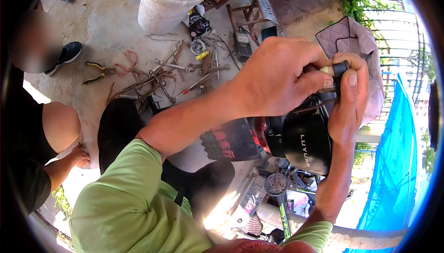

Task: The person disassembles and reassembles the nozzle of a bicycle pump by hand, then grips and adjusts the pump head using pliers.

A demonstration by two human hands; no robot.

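Observation:
My left hand (282, 75) reaches across from the left, thumb and fingers closed in a pinch on a small cream-coloured piece (327, 70). My right hand (349, 98) comes up from below and is closed on a small black block-shaped part (341, 69). The cream piece meets the black part between my fingertips. My fingers cover much of both, so I cannot tell how they join. Just below the hands is a black scooter rear body (303, 139) lettered LUYUAN, with a red light (261, 135) and a dark mudflap (231, 139).
Wrenches and other tools (162, 75) lie scattered on the concrete, with yellow-handled pliers (96, 72) nearby. A white bucket (169, 5) and a small stool (254, 15) stand farther off. Another person's knee (60, 126) is at left. A blue tarp (388, 160) hangs at right.

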